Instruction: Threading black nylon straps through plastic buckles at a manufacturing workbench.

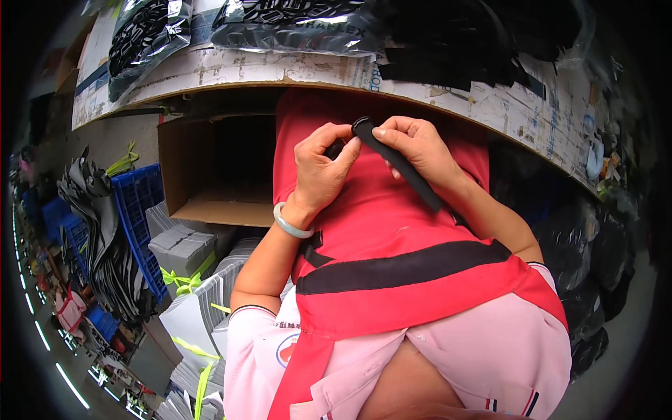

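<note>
In front of my red apron [364, 217] I hold a black fabric strap [413, 180] that slants down to the right. At its upper end sits a small black buckle or ring [362, 124]. My left hand [323, 164] pinches that end between thumb and forefinger. Just beside it, my right hand [423, 148] grips the strap near the same end, thumb on top. The strap's other end hangs free below my right hand. Exactly how the strap runs through the buckle is too small to tell.
Ahead, a worn table [280, 68] carries a clear bag of black buckles [297, 28], a smaller bag [147, 38] and a pile of black strips [448, 66]. Below left are an open cardboard box [220, 211], a blue crate [140, 224] and tied grey bundles [185, 246]. Dark bags [567, 245] stand right.
</note>
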{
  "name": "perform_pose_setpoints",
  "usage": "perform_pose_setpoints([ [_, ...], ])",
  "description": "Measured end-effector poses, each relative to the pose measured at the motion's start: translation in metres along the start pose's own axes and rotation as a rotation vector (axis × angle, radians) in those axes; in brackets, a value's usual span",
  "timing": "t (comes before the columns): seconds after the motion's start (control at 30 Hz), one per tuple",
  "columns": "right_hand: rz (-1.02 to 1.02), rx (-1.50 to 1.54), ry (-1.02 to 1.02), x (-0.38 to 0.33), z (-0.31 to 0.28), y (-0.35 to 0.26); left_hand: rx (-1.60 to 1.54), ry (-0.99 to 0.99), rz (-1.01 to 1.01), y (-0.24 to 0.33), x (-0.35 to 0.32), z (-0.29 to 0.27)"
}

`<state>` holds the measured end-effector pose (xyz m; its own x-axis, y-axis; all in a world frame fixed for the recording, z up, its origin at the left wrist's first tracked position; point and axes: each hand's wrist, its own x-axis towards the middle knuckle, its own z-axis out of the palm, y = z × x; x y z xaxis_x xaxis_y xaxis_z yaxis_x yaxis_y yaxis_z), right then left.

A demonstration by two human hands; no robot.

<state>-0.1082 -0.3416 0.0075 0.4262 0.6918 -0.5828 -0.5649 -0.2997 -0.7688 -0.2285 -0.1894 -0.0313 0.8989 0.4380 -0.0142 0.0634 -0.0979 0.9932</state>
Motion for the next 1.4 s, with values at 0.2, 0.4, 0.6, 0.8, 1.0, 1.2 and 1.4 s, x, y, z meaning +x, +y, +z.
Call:
perform_pose_setpoints([
  [0.2,-0.085,0.095,0.017,0.004,0.002,0.007,0.198,0.058,0.254,0.0,0.001,0.002],
  [0.4,-0.131,0.187,-0.009,0.014,0.0,0.014,0.349,0.027,0.406,-0.015,-0.004,0.005],
  [0.6,-0.298,-0.125,-0.021,0.021,-0.006,0.031,-0.704,-0.111,-0.589,-0.015,0.005,-0.004],
  [0.8,-0.528,-0.004,0.04,-0.009,0.009,-0.001,-0.528,0.063,-0.386,0.0,0.007,0.003],
  [1.0,-0.099,-0.205,0.058,-0.006,0.004,0.002,-0.399,0.125,-0.271,-0.003,-0.001,0.008],
  [1.2,-0.277,0.048,0.11,0.0,0.017,0.01,-0.386,0.081,-0.084,-0.005,-0.003,0.008],
  [1.4,0.056,-0.016,-0.178,0.005,-0.009,0.0,-0.213,-0.043,0.146,-0.006,-0.008,-0.005],
])
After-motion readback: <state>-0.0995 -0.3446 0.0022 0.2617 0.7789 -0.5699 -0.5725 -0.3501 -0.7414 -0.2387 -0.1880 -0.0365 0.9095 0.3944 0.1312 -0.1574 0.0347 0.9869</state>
